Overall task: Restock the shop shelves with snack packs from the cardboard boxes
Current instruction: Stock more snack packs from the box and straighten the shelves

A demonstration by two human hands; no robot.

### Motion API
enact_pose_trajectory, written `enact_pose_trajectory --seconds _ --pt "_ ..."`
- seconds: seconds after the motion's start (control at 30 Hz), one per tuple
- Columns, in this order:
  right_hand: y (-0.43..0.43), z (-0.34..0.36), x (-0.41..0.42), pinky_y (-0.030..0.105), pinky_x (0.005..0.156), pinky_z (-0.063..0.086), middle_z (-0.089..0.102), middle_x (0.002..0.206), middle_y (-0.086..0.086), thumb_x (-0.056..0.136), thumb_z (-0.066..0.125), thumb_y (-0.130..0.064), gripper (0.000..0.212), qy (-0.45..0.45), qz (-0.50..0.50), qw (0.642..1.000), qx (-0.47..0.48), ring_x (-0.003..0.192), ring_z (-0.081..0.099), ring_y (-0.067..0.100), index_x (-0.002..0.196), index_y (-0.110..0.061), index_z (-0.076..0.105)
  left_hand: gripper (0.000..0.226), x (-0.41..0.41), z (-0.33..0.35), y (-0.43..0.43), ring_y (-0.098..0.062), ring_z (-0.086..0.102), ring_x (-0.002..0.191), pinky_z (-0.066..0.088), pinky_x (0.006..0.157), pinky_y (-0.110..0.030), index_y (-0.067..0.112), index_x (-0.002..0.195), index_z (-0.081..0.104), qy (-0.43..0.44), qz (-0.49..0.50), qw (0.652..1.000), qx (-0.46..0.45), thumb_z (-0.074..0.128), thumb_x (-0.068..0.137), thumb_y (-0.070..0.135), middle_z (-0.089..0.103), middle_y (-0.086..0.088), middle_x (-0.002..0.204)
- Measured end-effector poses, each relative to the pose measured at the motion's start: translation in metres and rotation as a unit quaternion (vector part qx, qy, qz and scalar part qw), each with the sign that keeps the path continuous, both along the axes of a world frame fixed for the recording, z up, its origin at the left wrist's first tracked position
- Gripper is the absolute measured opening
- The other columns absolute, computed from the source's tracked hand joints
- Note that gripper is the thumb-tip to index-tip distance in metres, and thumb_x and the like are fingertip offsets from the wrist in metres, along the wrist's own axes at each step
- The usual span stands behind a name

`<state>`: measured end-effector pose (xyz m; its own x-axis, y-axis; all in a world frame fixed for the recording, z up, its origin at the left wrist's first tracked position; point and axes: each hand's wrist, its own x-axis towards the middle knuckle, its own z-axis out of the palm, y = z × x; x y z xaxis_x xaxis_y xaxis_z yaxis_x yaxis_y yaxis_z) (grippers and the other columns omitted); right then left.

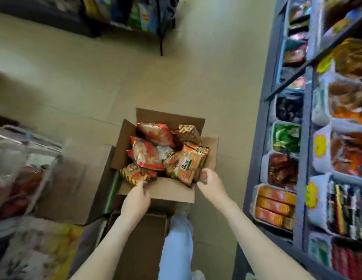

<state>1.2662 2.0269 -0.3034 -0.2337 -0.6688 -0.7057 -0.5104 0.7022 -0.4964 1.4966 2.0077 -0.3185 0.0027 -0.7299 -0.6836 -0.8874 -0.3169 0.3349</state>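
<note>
Two hands work at the near edge of the open brown cardboard box (166, 191) on the floor, and the step is lifting packs out cleanly. My right hand (211, 183) curls its fingers round the near corner of the orange-and-green foil snack pack (189, 164), which leans against the box's right wall. I judge that a hold, though blur softens it. My left hand (136, 197) bends its fingers at the near flap, against the orange-and-yellow striped snack pack (135, 174). Whether it pinches pack or flap I cannot tell.

To do this well I should take each pack by its body rather than a crimped seam. I should also lift straight up, clear of the flaps, and gather one kind at a time.

The box is heaped to its rim, with red-and-white crinkled packs (149, 152) piled left and centre. Just to my right stands the grey metal shelf unit (306, 138). Its white plastic tubs (264, 170) each keep one kind: flat orange packets (275, 207) nearest, dark red next, then green packs (286, 136). A second brown cardboard box (75, 184) sits just beside the open one, on its left.
</note>
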Motion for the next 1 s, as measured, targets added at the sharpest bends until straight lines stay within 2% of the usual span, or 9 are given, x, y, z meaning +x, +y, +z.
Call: enact_pose_trajectory --seconds 0.13,0.27,0.33,0.47,0.6,0.77,0.83,0.93,1.0 --pt "-0.034 -0.08 -0.013 0.024 0.088 0.039 0.049 0.134 0.01 0.09 0.058 -0.01 0.05 -0.017 -0.094 0.994 0.052 0.115 0.051 0.021 0.137 -0.008 0.042 0.04 -0.003 -0.07 -0.027 -0.022 0.062 0.1 0.05 0.074 -0.029 0.02 0.138 0.04 -0.012 0.024 0.998 0.053 0.045 0.098 0.023 0.063 -0.005 0.119" --pt "-0.046 -0.187 -0.021 0.033 0.094 0.044 0.051 0.132 0.011 0.09 0.063 -0.014 0.057 -0.048 -0.21 0.971 0.107 0.105 0.05 0.017 0.14 -0.008 0.038 0.044 -0.018 -0.165 -0.039 -0.022 0.059 0.104 0.047 0.076 -0.029 0.019 0.141 0.037 0.004 0.012 0.996 0.084 0.045 0.098 0.022 0.06 -0.005 0.119" --pt "-0.046 -0.241 -0.02 0.03 0.094 0.041 0.049 0.136 0.011 0.088 0.067 -0.017 0.063 -0.066 -0.246 0.959 0.121 0.111 0.049 0.018 0.142 -0.007 0.035 0.047 -0.025 -0.21 -0.038 -0.023 0.058 0.103 0.048 0.082 -0.033 0.019 0.143 0.035 0.013 0.026 0.995 0.1 0.046 0.098 0.021 0.059 -0.006 0.116" --pt "-0.046 -0.332 -0.014 0.034 0.1 0.042 0.046 0.14 0.011 0.078 0.078 -0.031 0.08 -0.065 -0.29 0.947 0.12 0.124 0.049 0.025 0.14 -0.007 0.033 0.045 -0.04 -0.276 -0.024 -0.017 0.051 0.089 0.041 0.076 -0.029 0.022 0.142 0.036 0.026 0.046 0.991 0.121 0.046 0.097 0.022 0.053 0.004 0.1" --pt "-0.046 -0.371 0.0 0.04 0.097 0.048 0.061 0.119 0.001 0.074 0.081 -0.029 0.053 -0.087 -0.348 0.93 0.082 0.109 0.06 0.022 0.115 -0.018 0.049 0.043 -0.05 -0.301 -0.011 -0.018 0.054 0.094 0.042 0.079 -0.031 0.021 0.139 0.04 0.05 0.058 0.987 0.143 0.048 0.097 0.024 0.055 0.004 0.103" --pt "-0.042 -0.333 -0.002 0.041 0.095 0.05 0.063 0.117 -0.002 0.084 0.071 -0.02 0.041 -0.117 -0.357 0.926 0.035 0.106 0.061 0.017 0.118 -0.024 0.049 0.057 -0.067 -0.264 -0.012 -0.01 0.053 0.095 0.041 0.08 -0.026 0.021 0.147 0.027 0.094 0.059 0.987 0.117 0.051 0.097 0.03 0.054 0.007 0.108" --pt "-0.04 -0.292 -0.013 0.034 0.094 0.047 0.06 0.12 -0.001 0.086 0.069 -0.02 0.043 -0.107 -0.336 0.935 0.036 0.106 0.057 0.014 0.124 -0.018 0.047 0.071 -0.081 -0.23 -0.022 -0.006 0.051 0.106 0.044 0.089 -0.027 0.025 0.151 0.014 0.149 0.019 0.986 0.073 0.055 0.094 0.037 0.049 0.009 0.12" --pt "-0.024 -0.214 -0.042 0.037 0.097 0.047 0.058 0.121 -0.005 0.088 0.067 -0.02 0.045 -0.122 -0.331 0.935 0.025 0.113 0.056 0.014 0.127 -0.016 0.046 0.079 -0.11 -0.17 -0.039 0.001 0.034 0.121 0.033 0.102 -0.023 0.026 0.152 0.011 0.212 -0.051 0.976 0.014 0.061 0.091 0.036 0.033 0.015 0.129" --pt "-0.009 -0.151 -0.065 0.026 0.086 0.053 0.061 0.112 -0.008 0.089 0.066 -0.015 0.035 -0.135 -0.333 0.933 -0.007 0.104 0.061 0.007 0.119 -0.021 0.049 0.083 -0.13 -0.127 -0.048 0.002 0.027 0.126 0.026 0.108 -0.023 0.032 0.15 0.01 0.262 -0.077 0.962 0.003 0.064 0.088 0.042 0.028 0.014 0.134"
